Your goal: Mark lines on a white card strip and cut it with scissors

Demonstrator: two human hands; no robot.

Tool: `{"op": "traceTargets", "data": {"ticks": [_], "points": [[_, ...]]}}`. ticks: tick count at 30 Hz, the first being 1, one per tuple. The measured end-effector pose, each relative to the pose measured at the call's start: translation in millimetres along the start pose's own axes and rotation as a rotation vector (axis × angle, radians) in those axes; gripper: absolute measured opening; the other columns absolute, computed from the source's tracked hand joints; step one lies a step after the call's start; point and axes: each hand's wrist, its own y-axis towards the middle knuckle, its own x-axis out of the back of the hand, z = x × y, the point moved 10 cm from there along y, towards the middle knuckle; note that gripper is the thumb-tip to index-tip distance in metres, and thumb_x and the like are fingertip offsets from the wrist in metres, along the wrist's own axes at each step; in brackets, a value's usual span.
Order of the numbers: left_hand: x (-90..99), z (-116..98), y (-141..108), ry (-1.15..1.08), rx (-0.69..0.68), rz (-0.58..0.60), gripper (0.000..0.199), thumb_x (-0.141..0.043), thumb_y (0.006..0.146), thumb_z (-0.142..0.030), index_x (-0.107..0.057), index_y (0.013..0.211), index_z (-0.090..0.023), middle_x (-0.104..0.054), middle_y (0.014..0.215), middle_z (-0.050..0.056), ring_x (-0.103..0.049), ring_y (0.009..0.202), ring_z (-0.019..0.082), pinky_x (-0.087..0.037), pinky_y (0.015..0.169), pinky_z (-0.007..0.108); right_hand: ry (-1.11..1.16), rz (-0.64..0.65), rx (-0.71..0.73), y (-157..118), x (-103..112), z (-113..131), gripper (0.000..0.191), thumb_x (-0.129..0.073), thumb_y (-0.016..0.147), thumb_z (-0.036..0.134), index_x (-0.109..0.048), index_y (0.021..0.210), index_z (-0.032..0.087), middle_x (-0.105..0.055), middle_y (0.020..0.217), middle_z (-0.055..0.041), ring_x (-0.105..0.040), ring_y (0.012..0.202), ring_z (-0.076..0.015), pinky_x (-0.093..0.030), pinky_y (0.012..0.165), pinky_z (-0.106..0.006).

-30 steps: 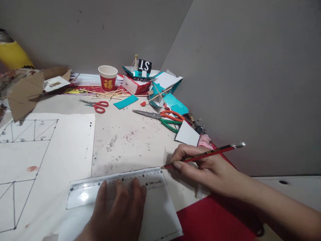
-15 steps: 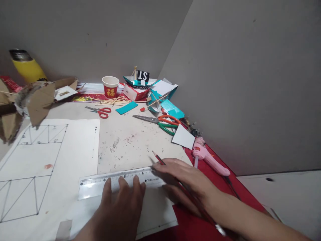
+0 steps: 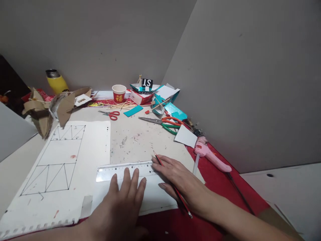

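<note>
A clear ruler (image 3: 107, 173) lies across a white sheet (image 3: 152, 197) along its far edge. My left hand (image 3: 122, 204) rests with fingers spread, the fingertips at the ruler's near edge and middle. At the ruler's right end is my right hand (image 3: 185, 177), its fingertips on the ruler. A red and black pencil (image 3: 181, 197) is held in that hand, slanting between the fingers, its sharp tip pointing away from me. To the left lies a larger sheet of drawing paper (image 3: 95, 147) with ruled truss-like line figures.
Red-handled scissors (image 3: 112, 115), larger scissors with orange and green handles (image 3: 160, 122), wooden sticks (image 3: 121, 105) and a paper cup (image 3: 119, 93) stand or lie farther back. A pink glue gun (image 3: 213, 157) is at right. Cardboard pieces (image 3: 66, 110) and a yellow bottle (image 3: 57, 82) are back left.
My view has swung left and slightly back, so the table things appear farther right and more of the drawing paper shows. Both hands stay at the ruler, the pencil still in the right one.
</note>
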Motion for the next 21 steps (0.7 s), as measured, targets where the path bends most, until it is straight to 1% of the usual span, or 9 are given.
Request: {"op": "traceTargets", "data": {"ticks": [2,4,7,10,12,15,18,21], "points": [[-3.3,3,-5,-0.007,0.019,0.03,0.082,-0.038,0.086,-0.073,-0.041,0.145,-0.016,-0.042,0.148,0.02,-0.043,0.132,0.039,-0.044,0.093,0.054,-0.001,-0.011,0.004,-1,-1,0,0.051,-0.052,0.094,0.016,-0.037,0.143,0.022,-0.054,0.139,-0.0161,-0.045,0.134,-0.0274,-0.048,0.101,-0.05],[-6.6,6,-10,-0.039,0.038,0.058,0.081,-0.037,0.087,-0.072,-0.041,0.145,-0.016,-0.042,0.148,0.021,-0.042,0.132,0.04,-0.045,0.093,0.054,-0.004,-0.016,0.015,-2,-2,0,0.052,-0.052,0.094,0.017,-0.037,0.143,0.021,-0.054,0.138,-0.0164,-0.047,0.132,-0.0275,-0.047,0.102,-0.051],[-10.1,10,-17,-0.069,0.072,0.083,0.082,-0.039,0.086,-0.072,-0.041,0.145,-0.016,-0.042,0.148,0.019,-0.041,0.133,0.039,-0.043,0.096,0.053,-0.008,-0.029,0.039,-2,-2,1,0.054,-0.052,0.094,0.017,-0.034,0.145,0.021,-0.054,0.139,-0.0169,-0.047,0.132,-0.0273,-0.046,0.103,-0.051],[-14.0,15,-26,-0.072,0.138,0.094,0.081,-0.041,0.084,-0.073,-0.042,0.145,-0.018,-0.043,0.149,0.016,-0.039,0.135,0.037,-0.041,0.1,0.052,-0.013,-0.024,0.048,-4,-5,-1,0.059,-0.052,0.094,0.018,-0.03,0.148,0.02,-0.053,0.14,-0.017,-0.045,0.133,-0.0274,-0.045,0.105,-0.051],[-14.4,18,-32,-0.064,0.173,0.067,0.081,-0.039,0.084,-0.075,-0.043,0.144,-0.02,-0.045,0.149,0.013,-0.038,0.135,0.036,-0.039,0.101,0.052,-0.02,-0.015,0.046,-5,-7,-3,0.06,-0.053,0.094,0.018,-0.029,0.149,0.019,-0.051,0.142,-0.0176,-0.044,0.135,-0.0277,-0.044,0.106,-0.051],[-11.5,19,-40,-0.011,0.186,-0.013,0.083,-0.041,0.082,-0.076,-0.045,0.143,-0.02,-0.046,0.148,0.011,-0.035,0.135,0.036,-0.037,0.102,0.052,-0.022,-0.006,0.03,-8,-9,-6,0.059,-0.052,0.095,0.02,-0.029,0.149,0.018,-0.049,0.143,-0.0179,-0.042,0.136,-0.0283,-0.043,0.107,-0.051],[-9.1,18,-45,0.055,0.159,-0.08,0.084,-0.05,0.08,-0.073,-0.045,0.143,-0.017,-0.046,0.148,0.012,-0.034,0.135,0.039,-0.035,0.102,0.051,-0.023,0.015,0.003,-9,-11,-8,0.059,-0.051,0.095,0.021,-0.029,0.149,0.019,-0.048,0.144,-0.0179,-0.043,0.135,-0.029,-0.043,0.107,-0.051],[-9.6,19,-47,0.081,0.15,-0.103,0.082,-0.051,0.081,-0.071,-0.045,0.143,-0.017,-0.043,0.15,0.013,-0.034,0.134,0.04,-0.036,0.102,0.051,-0.033,0.021,-0.008,-9,-12,-9,0.06,-0.052,0.094,0.02,-0.03,0.149,0.02,-0.047,0.145,-0.0168,-0.045,0.134,-0.0298,-0.044,0.106,-0.051]]}}
